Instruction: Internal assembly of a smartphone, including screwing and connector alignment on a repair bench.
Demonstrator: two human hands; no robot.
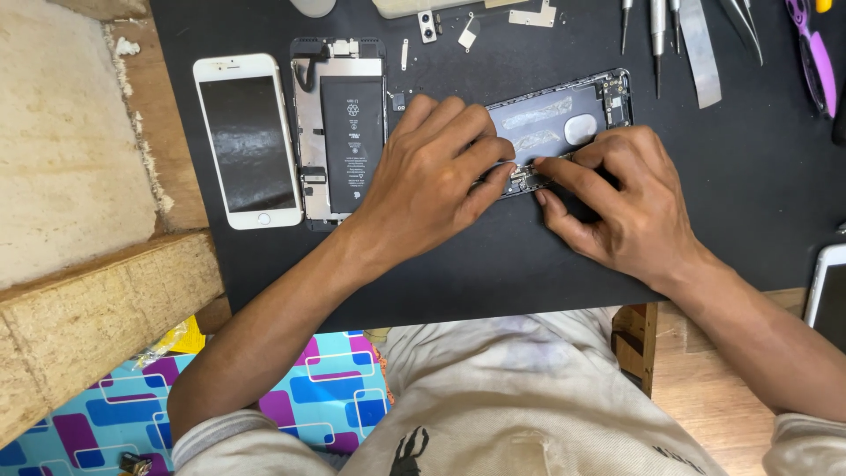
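An opened dark phone housing [564, 119] lies tilted on a black work mat [493, 264]. My left hand [432, 176] rests over its lower left part, fingers curled and pressing down on the frame. My right hand [617, 203] meets it from the right, thumb and forefinger pinching a small metal part [522, 174] at the housing's edge. Both hands hide the lower half of the housing.
Left of my hands lie a phone chassis with a black battery [342, 132] and a white phone screen [248, 141]. Small metal brackets [467, 31], screwdrivers [656, 35], a metal spudger [699, 53], tweezers [745, 26] and a purple tool [815, 53] line the far edge. A wooden bench [79, 229] stands at left.
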